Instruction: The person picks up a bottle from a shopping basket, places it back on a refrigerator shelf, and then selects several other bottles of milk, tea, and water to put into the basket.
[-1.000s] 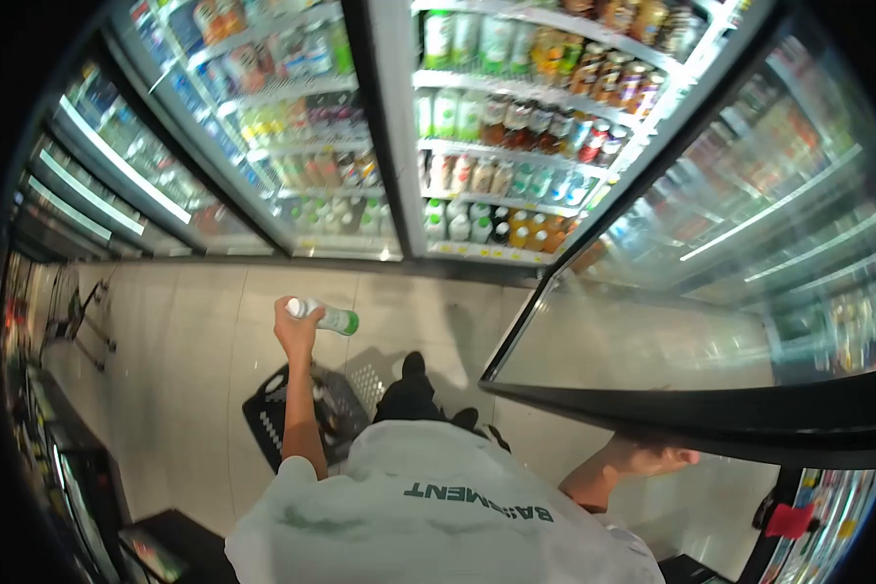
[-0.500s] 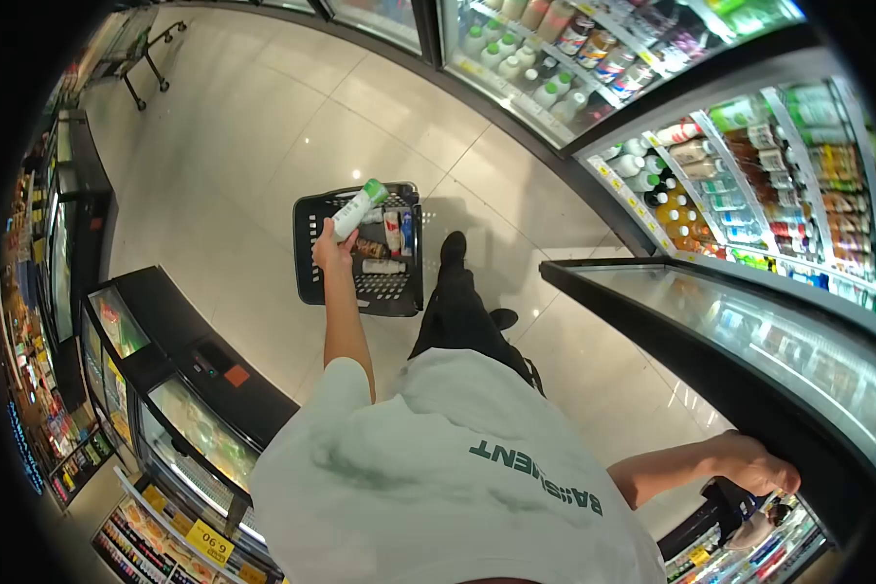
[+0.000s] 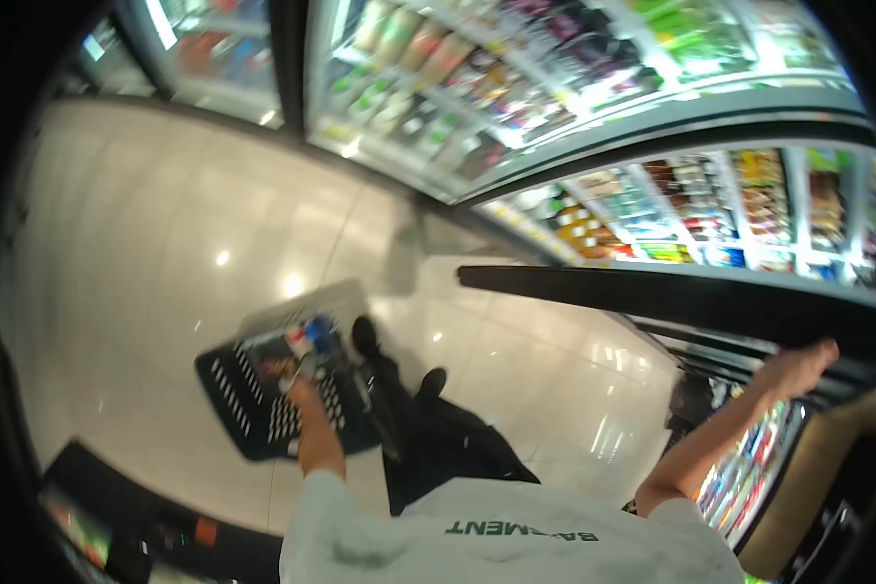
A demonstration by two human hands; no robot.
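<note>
there are two hands point(image 3: 793, 372), one basket point(image 3: 226, 401), one open door point(image 3: 672, 298), two shoes point(image 3: 364, 335).

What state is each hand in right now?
Left hand: at the black slotted plastic basket; too blurred to tell.
Right hand: at the long black door frame; grip can't be told.

Left hand point(image 3: 303, 391) down in basket point(image 3: 222, 391), grip too blurred to tell. Basket on floor point(image 3: 146, 263) beside shoes point(image 3: 364, 337). Right hand point(image 3: 793, 372) at edge of open fridge door point(image 3: 652, 295). Bottles point(image 3: 579, 224) line lit shelves point(image 3: 797, 200).
</note>
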